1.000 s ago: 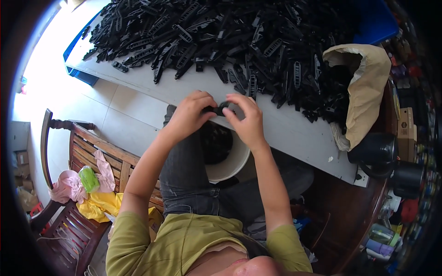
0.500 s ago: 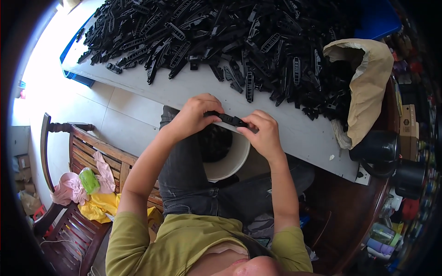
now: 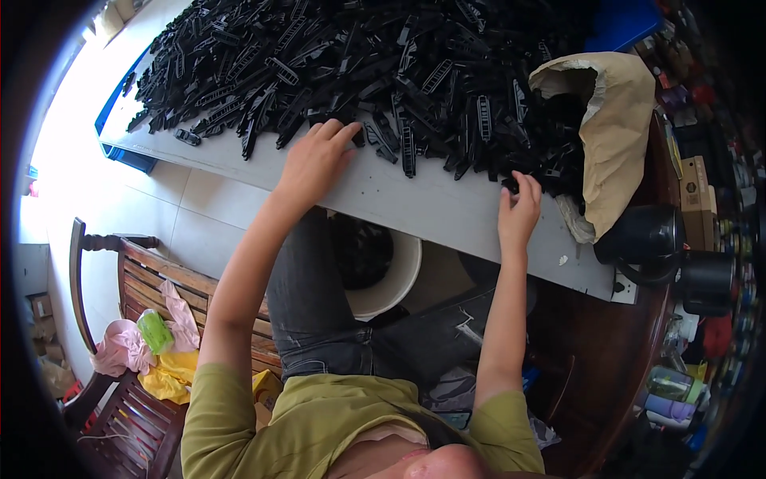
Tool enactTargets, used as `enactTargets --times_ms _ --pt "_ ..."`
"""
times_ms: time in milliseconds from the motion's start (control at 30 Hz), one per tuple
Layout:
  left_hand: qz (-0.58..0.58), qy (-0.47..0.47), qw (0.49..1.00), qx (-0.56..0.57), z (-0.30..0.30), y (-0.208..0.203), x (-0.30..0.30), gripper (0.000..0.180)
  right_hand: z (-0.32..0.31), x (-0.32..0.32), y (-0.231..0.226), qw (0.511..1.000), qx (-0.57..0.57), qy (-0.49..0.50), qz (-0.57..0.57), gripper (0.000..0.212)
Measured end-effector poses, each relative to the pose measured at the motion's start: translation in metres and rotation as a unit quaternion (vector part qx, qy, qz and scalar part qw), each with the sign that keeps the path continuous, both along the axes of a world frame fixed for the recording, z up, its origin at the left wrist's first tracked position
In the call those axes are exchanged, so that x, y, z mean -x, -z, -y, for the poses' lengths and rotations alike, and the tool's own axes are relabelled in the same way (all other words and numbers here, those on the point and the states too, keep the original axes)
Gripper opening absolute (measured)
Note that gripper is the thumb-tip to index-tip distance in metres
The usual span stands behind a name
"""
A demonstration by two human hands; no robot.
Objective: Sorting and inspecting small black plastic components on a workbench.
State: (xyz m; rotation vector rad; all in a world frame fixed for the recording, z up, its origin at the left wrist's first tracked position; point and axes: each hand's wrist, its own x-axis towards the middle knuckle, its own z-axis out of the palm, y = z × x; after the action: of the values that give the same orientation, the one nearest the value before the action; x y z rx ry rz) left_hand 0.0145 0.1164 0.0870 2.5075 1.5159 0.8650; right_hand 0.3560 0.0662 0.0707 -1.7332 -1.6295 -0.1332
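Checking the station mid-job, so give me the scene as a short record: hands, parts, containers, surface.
Parts: large heap of slim black plastic-looking pieces
Surface: flat pale-grey table under the heap
Left: bare left hand at the heap's near edge; grip unclear
Right: bare right hand, fingertips at the heap's right front edge; grip unclear
Lower container: round white bucket below the table's near edge, dark contents inside
Upper container: open tan paper sack at the heap's right side

1. Bench (image 3: 167, 267), wooden, slatted, at left.
2. Cloth, pink (image 3: 120, 347), draped on the bench.
3. Packet, green (image 3: 155, 331), lying on the pink cloth.
4. Cloth, yellow (image 3: 169, 375), just beside the pink.
5. Containers, black (image 3: 642, 233), 2, at right.
6. Box, brown cardboard (image 3: 694, 195), near the containers.
7. Bottle, purple (image 3: 670, 407), lower right.
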Motion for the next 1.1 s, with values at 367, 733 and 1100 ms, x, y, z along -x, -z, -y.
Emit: enactTargets --times_ms 367,733,1100 --pt "0.199 -0.031 0.971 0.128 0.045 0.013 0.011 0.032 0.022 0.042 0.008 0.996 0.007 -0.084 0.033 0.019" --pt "0.026 0.087 0.992 0.084 0.049 0.0 -0.028 0.023 0.049 0.063 -0.015 0.99 0.115 -0.072 0.039 0.034" --pt "0.205 0.192 0.939 0.199 0.036 0.01 -0.022 0.033 0.04 0.065 -0.019 0.971 0.126 -0.201 -0.025 0.028"
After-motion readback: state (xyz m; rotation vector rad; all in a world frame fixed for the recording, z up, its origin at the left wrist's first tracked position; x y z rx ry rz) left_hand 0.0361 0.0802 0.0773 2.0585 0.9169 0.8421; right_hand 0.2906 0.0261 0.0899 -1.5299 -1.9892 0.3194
